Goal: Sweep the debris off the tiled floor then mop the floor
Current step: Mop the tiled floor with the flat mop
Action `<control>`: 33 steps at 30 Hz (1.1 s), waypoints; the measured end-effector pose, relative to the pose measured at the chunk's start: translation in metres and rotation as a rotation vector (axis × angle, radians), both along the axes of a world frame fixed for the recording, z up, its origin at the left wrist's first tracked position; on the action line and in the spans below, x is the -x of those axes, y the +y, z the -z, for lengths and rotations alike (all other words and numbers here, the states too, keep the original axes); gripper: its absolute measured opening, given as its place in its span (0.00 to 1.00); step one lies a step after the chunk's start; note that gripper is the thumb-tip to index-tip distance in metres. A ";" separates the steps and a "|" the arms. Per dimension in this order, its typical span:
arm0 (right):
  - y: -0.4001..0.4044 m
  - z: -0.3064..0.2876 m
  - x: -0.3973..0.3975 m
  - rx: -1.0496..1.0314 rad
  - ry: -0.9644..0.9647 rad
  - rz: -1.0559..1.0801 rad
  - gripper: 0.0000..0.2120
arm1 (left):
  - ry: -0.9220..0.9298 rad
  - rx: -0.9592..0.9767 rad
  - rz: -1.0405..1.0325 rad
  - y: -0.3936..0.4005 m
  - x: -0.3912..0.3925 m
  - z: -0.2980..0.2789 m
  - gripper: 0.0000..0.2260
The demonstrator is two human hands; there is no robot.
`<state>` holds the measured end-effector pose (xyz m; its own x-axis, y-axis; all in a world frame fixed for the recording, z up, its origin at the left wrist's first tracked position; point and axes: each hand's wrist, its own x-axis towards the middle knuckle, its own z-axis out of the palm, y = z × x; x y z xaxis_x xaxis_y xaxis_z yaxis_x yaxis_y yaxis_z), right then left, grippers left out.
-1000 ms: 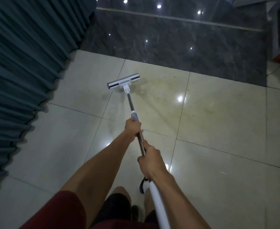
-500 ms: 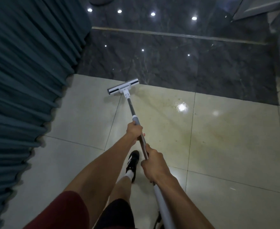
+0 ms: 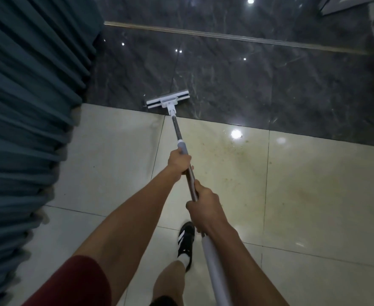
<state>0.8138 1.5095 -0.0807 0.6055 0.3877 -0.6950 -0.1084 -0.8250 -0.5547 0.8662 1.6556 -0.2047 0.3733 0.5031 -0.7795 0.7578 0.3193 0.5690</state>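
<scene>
Both hands, the left hand (image 3: 180, 159) in front and the right hand (image 3: 204, 205) behind, held the mop pole (image 3: 177, 129) tight, with the mop head (image 3: 168, 100) on the dark tiles (image 3: 247, 89) by the curtain (image 3: 27, 107), which it might snag

Both hands, left hand (image 3: 179, 159) and right hand (image 3: 204, 206), grip the mop (image 3: 168, 101) on dark tiles (image 3: 247, 85).

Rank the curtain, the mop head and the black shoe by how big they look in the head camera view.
1. Curtain, by far the largest.
2. Mop head and black shoe: similar; the shoe sits nearer the camera, so unranked.
</scene>
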 end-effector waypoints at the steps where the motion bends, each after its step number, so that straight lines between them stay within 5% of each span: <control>1: 0.006 0.001 -0.001 -0.004 -0.007 0.005 0.25 | 0.014 0.005 0.004 0.004 -0.003 0.002 0.11; 16: -0.018 0.008 0.017 0.188 -0.056 -0.081 0.20 | 0.223 -0.012 0.174 -0.034 0.001 0.007 0.13; 33: -0.320 -0.002 0.141 0.132 0.085 -0.120 0.20 | 0.198 0.064 0.121 -0.321 0.145 0.009 0.17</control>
